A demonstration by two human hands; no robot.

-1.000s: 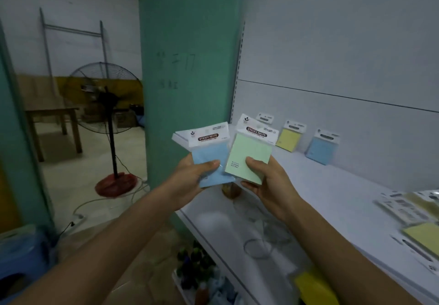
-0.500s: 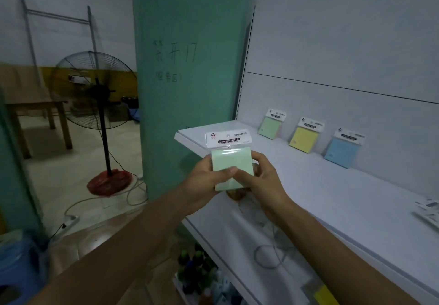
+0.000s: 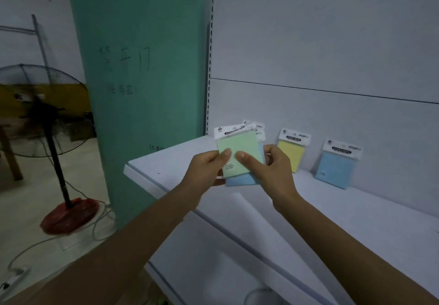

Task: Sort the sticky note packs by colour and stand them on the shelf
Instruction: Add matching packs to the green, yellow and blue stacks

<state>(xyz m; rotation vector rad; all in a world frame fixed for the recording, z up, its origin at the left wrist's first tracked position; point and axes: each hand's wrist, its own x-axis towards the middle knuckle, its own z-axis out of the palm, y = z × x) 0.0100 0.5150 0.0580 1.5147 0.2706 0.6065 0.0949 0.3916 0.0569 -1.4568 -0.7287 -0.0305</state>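
Left hand (image 3: 205,170) and right hand (image 3: 269,173) pinch a green pack (image 3: 240,153); a blue pack (image 3: 240,180) lies behind it. Both hang above the shelf (image 3: 164,170)

A green pack (image 3: 244,148) with a white header card is held upright over the left end of the shelf (image 3: 356,209), with a blue pack (image 3: 240,180) overlapped just behind it. To its right a yellow pack (image 3: 291,153) and a second blue pack (image 3: 337,167) stand apart on the shelf, tilted back.

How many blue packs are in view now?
2. One blue pack sits behind the green pack, gripped by left hand and right hand; the other blue pack stands on the shelf, right of the yellow pack. More may hide behind the hands.
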